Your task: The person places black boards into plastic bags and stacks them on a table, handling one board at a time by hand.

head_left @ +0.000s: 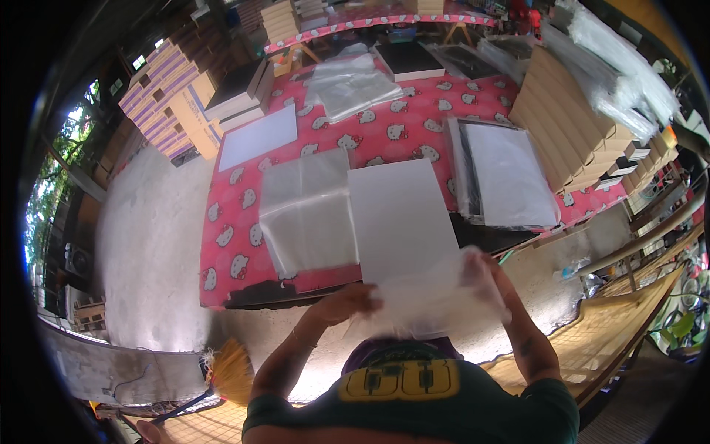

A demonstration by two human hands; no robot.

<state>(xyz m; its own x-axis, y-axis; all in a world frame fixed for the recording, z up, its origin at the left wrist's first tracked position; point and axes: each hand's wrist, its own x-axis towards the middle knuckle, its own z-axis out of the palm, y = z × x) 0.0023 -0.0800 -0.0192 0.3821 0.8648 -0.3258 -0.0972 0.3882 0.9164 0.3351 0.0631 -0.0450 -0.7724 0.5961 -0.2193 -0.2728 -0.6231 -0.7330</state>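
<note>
While both hands are raised at the near edge of the table, a clear bag is held between them, just above the lower end of a white board; the left hand is closed on the bag's left edge, its fingertips partly veiled by the film; the right hand is seen gripping the bag's right side, though its fingers are mostly hidden behind the crumpled plastic, so the exact pinch cannot be made out. Where the bag ends and the board begins is hard to tell, since the film is translucent and blurred. Beside the board on the left, a stack of clear bags is laid flat on the red patterned cloth; to the right, a dark tray of wrapped sheets is seen, its near corner passing over the table edge. A smaller white sheet is set farther back on the left; more loose plastic is piled beyond it. Stacked cartons on the right are bent by the lens and partly cut by the rim; a broom is partly hidden behind the left forearm.
</note>
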